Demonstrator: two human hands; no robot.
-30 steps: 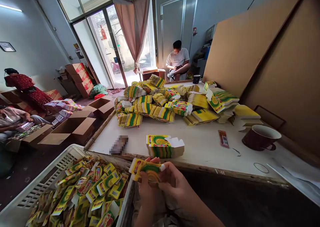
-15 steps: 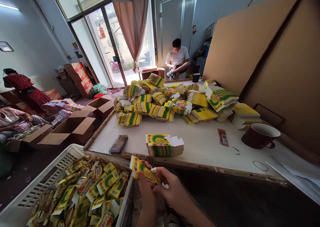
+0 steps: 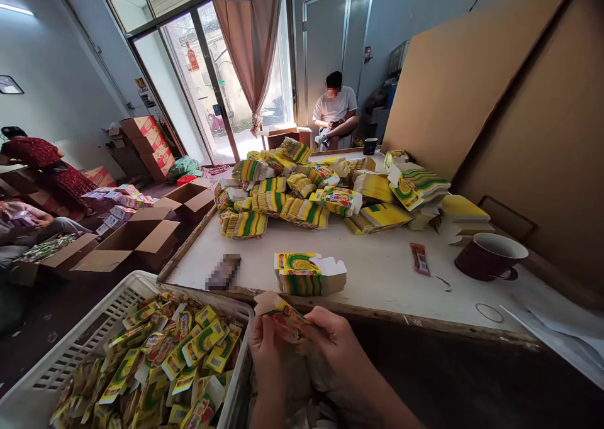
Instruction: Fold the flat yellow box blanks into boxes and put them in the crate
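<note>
Between my two hands, above my lap and just off the table's front edge, is a small yellow printed carton (image 3: pixel 289 321) with a pale flap sticking up at its left end. My left hand (image 3: pixel 268 347) grips its left end with the thumb on the near face. The right-hand end is pinched by my right hand (image 3: pixel 328 333). Close beyond, a stack of flat cartons (image 3: pixel 309 275) lies on the table (image 3: pixel 377 297). To the left, a white plastic crate (image 3: pixel 136 284) holds many yellow cartons (image 3: pixel 202 344).
Bundled flat cartons (image 3: pixel 292 190) are heaped at the table's back. A dark red mug (image 3: pixel 491 259), a small packet (image 3: pixel 419 259) and a blurred object (image 3: pixel 224 272) lie on it. Open cardboard boxes (image 3: pixel 129 240) stand on the floor at left. One person (image 3: pixel 335 111) sits behind; others are at left.
The carton in my hands has turned, and its pale end flap now stands up. My right hand has shifted slightly up and right; the left hand has moved left.
</note>
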